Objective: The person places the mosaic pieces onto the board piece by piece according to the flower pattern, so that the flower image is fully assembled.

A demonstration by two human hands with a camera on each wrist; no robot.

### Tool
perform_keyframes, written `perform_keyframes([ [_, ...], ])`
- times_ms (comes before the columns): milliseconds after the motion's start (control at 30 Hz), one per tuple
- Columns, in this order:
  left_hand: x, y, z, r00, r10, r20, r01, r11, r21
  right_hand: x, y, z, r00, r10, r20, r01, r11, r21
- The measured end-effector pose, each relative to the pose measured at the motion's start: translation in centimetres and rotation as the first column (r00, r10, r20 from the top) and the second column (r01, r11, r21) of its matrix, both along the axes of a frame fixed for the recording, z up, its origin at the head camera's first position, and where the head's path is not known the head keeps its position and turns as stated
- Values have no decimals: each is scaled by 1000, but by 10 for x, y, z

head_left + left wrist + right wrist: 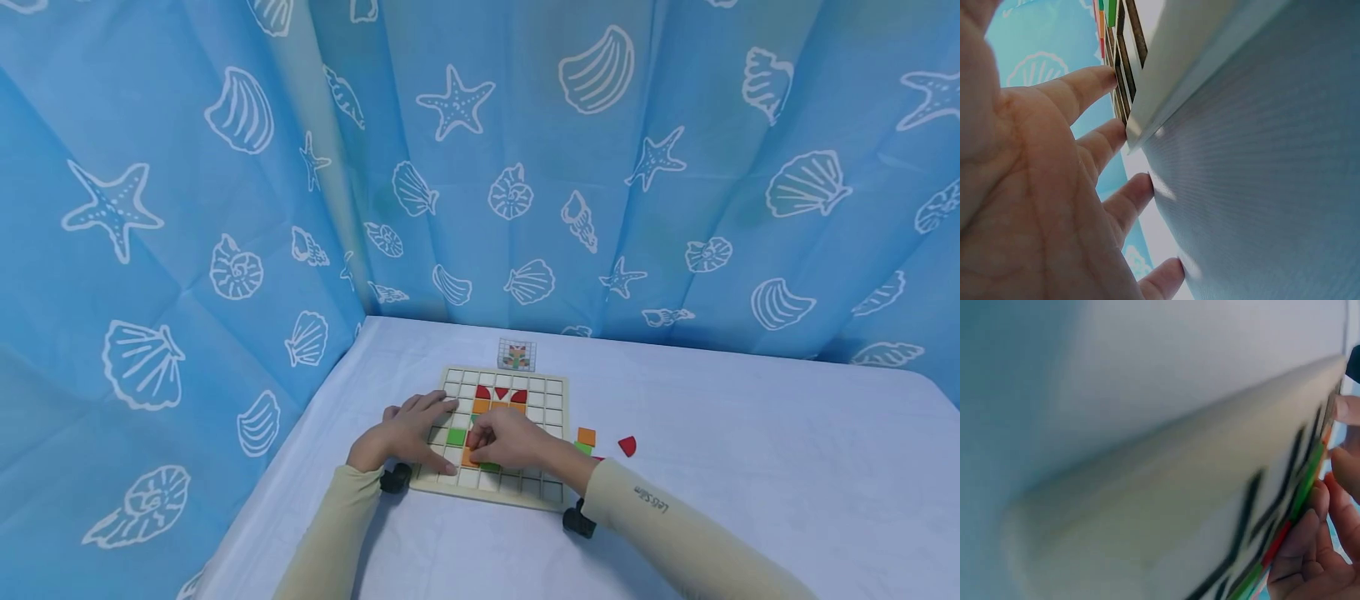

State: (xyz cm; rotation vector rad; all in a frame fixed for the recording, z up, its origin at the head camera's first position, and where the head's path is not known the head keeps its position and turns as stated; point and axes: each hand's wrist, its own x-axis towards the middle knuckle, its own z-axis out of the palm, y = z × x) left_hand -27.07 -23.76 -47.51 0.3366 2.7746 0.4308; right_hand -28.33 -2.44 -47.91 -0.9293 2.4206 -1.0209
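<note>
A wooden grid board (495, 498) with white cells lies on the table. My left hand (408, 429) spreads over its left side; in the left wrist view two fingertips touch the board's edge and two others reach down to the cloth. Over the lower middle cells, my right hand (510, 437) curls its fingers and pinches an orange tile (469, 457) at its cell. A green tile (456, 437) sits between the hands, and another green tile (490, 467) shows below the right hand. Red pieces (501, 393) line the upper cells above orange tiles (482, 407). The right hand hides the middle cells.
A small pattern card (517, 355) stands behind the board. Right of the board lie a loose orange tile (587, 437), a green tile (582, 448) and a red quarter-round piece (627, 446). A white cloth (750, 450) covers the table; blue shell-print curtains (510, 125) hang behind.
</note>
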Motion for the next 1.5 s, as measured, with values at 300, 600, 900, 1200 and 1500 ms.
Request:
perform_keyframes([
  [300,1,1,-1,1000,-13,3,14,1000,-7,-4,8,8,998,33,60,-31,999,-38],
  [600,-1,-1,-2,1000,-25,-1,25,1000,1,-8,22,13,995,67,74,-60,994,-88],
  [900,0,-2,-3,1000,-4,-4,4,1000,-5,-15,51,14,996,-52,77,57,997,-58],
  [1200,0,0,-3,1000,2,-12,-2,1000,9,-19,92,17,991,-126,35,125,992,10],
  [1500,1,-1,-2,1000,-4,-12,5,1000,5,-15,129,15,983,-182,15,181,982,55],
])
